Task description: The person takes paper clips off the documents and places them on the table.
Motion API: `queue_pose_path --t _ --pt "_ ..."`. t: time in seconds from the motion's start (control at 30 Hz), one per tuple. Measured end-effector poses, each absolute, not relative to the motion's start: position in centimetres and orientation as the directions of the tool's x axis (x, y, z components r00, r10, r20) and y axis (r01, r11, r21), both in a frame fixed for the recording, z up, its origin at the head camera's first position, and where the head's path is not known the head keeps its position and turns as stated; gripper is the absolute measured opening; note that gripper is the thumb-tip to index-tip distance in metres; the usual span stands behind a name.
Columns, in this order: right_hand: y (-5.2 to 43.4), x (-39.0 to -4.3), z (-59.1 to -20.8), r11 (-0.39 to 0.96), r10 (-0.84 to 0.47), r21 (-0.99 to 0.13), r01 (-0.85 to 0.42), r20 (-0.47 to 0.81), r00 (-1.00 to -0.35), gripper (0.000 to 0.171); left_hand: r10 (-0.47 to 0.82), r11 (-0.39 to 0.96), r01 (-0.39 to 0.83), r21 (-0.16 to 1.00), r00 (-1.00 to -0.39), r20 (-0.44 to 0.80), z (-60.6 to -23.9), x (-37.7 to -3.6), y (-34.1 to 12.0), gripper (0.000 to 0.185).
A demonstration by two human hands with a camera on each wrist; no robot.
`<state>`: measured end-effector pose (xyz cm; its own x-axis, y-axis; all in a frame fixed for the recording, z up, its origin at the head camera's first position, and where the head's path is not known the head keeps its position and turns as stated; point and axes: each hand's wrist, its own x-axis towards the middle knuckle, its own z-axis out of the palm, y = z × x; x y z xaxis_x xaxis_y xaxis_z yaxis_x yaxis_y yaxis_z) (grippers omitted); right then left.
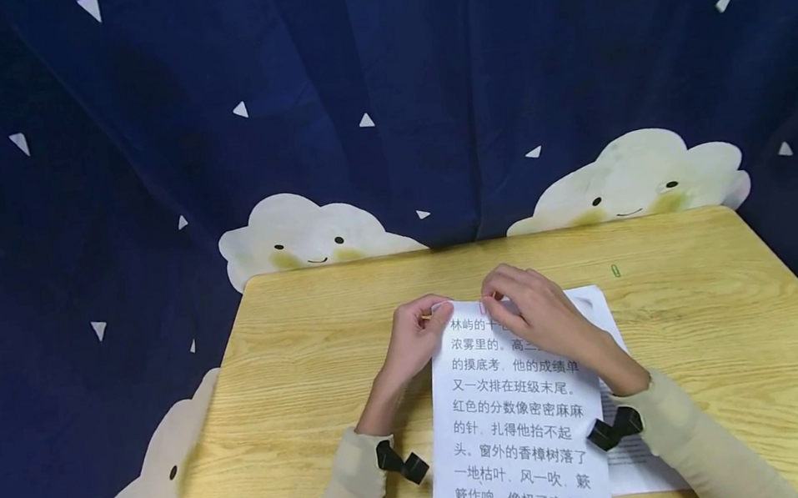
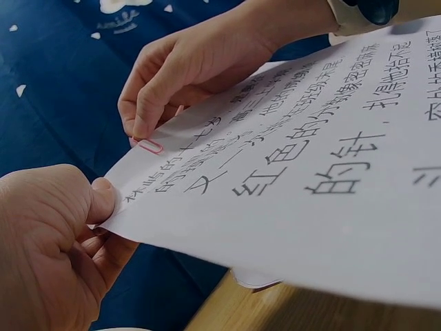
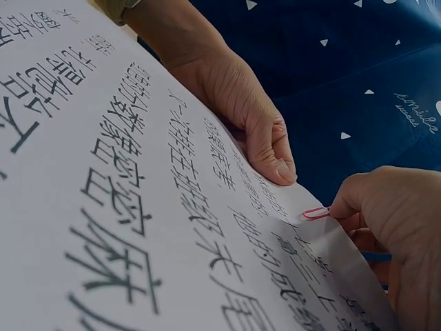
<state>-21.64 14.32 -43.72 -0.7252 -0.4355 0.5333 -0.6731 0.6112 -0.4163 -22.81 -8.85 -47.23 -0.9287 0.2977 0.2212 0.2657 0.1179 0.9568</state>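
Note:
A white sheet of paper (image 1: pixel 514 436) printed with large Chinese characters is held up by its top edge. My left hand (image 1: pixel 414 335) pinches the top left corner, thumb (image 2: pixel 102 200) on the printed side and fingers behind. Farther along that edge, my right hand (image 1: pixel 539 310) pinches a pink paper clip (image 3: pixel 317 214) between thumb and fingers. The clip's rounded loop lies over the printed face in both wrist views; its other end is hidden by the right fingers. In the head view, the right hand covers part of the top lines.
Another sheet with small print (image 1: pixel 647 469) lies partly under the right forearm. A green paper clip (image 1: pixel 615 271) rests on the wooden table (image 1: pixel 746 355) toward the back right. Behind the table hangs a dark blue curtain (image 1: pixel 313 58) with white triangles and clouds.

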Motion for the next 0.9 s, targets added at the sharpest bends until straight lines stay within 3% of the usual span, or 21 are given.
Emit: queue_pose_path --t 0.33,0.67,0.9 --pt "14.9 -21.8 -42.9 0.580 -0.387 -0.450 -0.679 0.582 -0.715 0.008 0.272 0.145 0.286 0.947 -0.932 0.240 -47.4 -22.8 -9.2 0.018" --pt "15.6 -22.1 -42.7 0.558 -0.381 -0.481 -0.677 0.576 -0.723 0.007 0.240 0.141 0.223 0.965 -0.953 0.185 -47.1 -22.7 -9.1 0.019" --pt "16.6 -22.4 -42.1 0.531 -0.359 -0.469 -0.705 0.629 -0.689 0.011 0.236 0.154 0.219 0.963 -0.955 0.180 -46.1 -22.5 -9.2 0.018"
